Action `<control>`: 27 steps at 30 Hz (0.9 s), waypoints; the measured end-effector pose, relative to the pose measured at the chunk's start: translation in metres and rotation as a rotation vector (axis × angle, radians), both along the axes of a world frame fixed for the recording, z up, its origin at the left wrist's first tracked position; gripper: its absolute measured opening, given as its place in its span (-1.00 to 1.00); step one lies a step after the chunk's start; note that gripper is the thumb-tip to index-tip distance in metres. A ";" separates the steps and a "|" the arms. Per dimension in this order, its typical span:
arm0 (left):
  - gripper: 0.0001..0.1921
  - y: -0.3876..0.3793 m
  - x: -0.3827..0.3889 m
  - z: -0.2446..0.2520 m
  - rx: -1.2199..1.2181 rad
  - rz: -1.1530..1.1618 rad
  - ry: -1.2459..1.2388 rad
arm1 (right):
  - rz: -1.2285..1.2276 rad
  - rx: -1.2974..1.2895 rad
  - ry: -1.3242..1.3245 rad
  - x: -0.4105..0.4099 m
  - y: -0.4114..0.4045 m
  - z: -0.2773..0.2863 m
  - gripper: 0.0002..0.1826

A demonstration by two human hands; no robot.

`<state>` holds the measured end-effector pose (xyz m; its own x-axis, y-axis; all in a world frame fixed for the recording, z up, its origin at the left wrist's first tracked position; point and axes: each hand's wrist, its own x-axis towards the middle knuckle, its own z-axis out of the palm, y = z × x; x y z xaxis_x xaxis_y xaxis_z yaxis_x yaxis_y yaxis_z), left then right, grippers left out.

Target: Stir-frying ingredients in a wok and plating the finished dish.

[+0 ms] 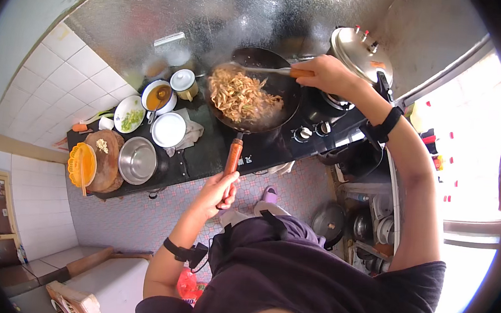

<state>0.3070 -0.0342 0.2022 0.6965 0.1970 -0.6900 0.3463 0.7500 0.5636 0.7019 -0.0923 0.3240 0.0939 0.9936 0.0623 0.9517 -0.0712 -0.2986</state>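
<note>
My left hand [216, 193] is closed around the wooden handle [233, 156] of a dark wok [288, 111] on the gas stove. Browned, shredded food [242, 95] lies in the wok's left part, with some steam over it. My right hand [323, 74] grips the wooden-ended handle of a metal cooking spatula [268, 70] above the wok's far side. The spatula's head is at the upper left of the food, partly blurred and hidden by it.
Left of the wok stand a lidded enamel mug [183, 83], a bowl of orange-brown liquid [159, 97], a plate with chopped greens [129, 114], a steel basin [137, 161] and a round wooden chopping board [109, 163]. A large pressure cooker [360, 52] stands at the back right.
</note>
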 end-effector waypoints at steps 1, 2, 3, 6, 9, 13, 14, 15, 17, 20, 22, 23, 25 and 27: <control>-0.68 0.003 -0.004 0.000 0.032 -0.002 0.012 | 0.000 -0.001 0.010 -0.012 0.001 0.003 -0.62; -0.69 0.006 -0.006 0.001 0.038 0.006 0.025 | 0.034 -0.026 -0.034 -0.025 -0.001 0.008 -0.58; -0.69 0.008 -0.007 0.005 0.050 0.005 0.041 | 0.060 -0.049 -0.082 -0.034 -0.008 0.011 -0.53; -0.70 0.012 -0.006 0.006 0.077 -0.025 0.040 | 0.038 -0.064 -0.135 -0.046 -0.055 0.011 -0.52; -0.70 0.014 -0.007 0.003 0.065 -0.021 0.029 | -0.038 -0.108 -0.230 -0.057 -0.100 0.025 -0.49; -0.70 0.011 -0.004 0.005 0.065 -0.033 0.035 | -0.107 -0.059 -0.248 -0.060 -0.145 0.068 -0.51; -0.70 0.011 -0.004 0.005 0.066 -0.025 0.038 | -0.127 -0.063 -0.256 -0.064 -0.148 0.083 -0.55; -0.70 0.012 -0.003 0.005 0.069 -0.028 0.034 | -0.131 -0.060 -0.260 -0.070 -0.149 0.097 -0.55; -0.70 0.011 -0.007 0.002 0.049 -0.013 0.014 | -0.154 -0.164 -0.249 -0.083 -0.142 0.114 -0.60; -0.69 0.008 -0.003 -0.003 0.021 -0.037 -0.031 | -0.129 -0.149 -0.232 -0.095 -0.130 0.070 -0.66; -0.69 0.006 -0.001 -0.006 -0.005 -0.037 -0.052 | -0.213 -0.108 -0.275 -0.105 -0.113 0.037 -0.64; -0.69 0.006 0.000 -0.008 0.000 -0.039 -0.052 | -0.264 -0.085 -0.267 -0.105 -0.105 0.023 -0.62; -0.69 0.005 -0.001 -0.009 -0.006 -0.025 -0.073 | -0.301 -0.080 -0.255 -0.100 -0.109 0.016 -0.62; -0.68 0.003 -0.004 -0.011 -0.003 0.011 -0.069 | -0.337 -0.065 -0.173 -0.093 -0.116 0.030 -0.65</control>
<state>0.3032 -0.0313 0.1913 0.7404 0.2025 -0.6410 0.2985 0.7553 0.5834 0.6093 -0.2081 0.3536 0.4093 0.9113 0.0436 0.9078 -0.4020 -0.1198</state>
